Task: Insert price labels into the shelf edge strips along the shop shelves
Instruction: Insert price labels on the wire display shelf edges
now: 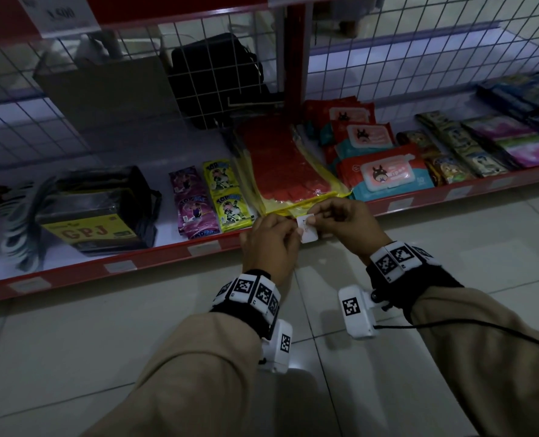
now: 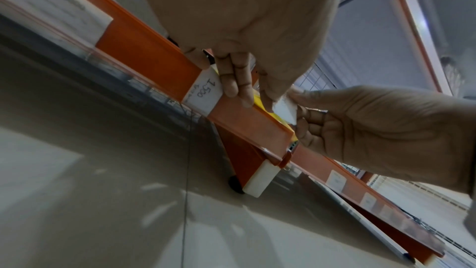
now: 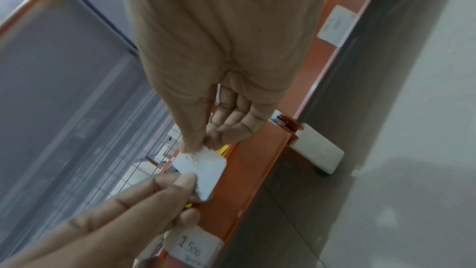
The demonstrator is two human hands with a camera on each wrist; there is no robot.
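A small white price label (image 1: 308,231) is held just in front of the red shelf edge strip (image 1: 167,257) of the bottom shelf. My left hand (image 1: 288,230) pinches its left side and my right hand (image 1: 317,218) pinches its upper right corner. In the right wrist view the label (image 3: 206,172) hangs over the orange-red strip (image 3: 247,172), between the right fingertips (image 3: 192,146) and the left thumb (image 3: 180,182). A label reading 1.500 (image 2: 203,93) sits in the strip (image 2: 154,52), beside my left fingers (image 2: 237,87).
The shelf holds wet wipe packs (image 1: 384,175), a red packet in yellow plastic (image 1: 284,171), snack sachets (image 1: 211,200) and a yellow GPJ pack (image 1: 91,228). Wire mesh (image 1: 217,74) backs it. More labels (image 1: 121,266) sit along the strip. A white shelf foot (image 2: 260,180) stands on the tiled floor (image 1: 324,357).
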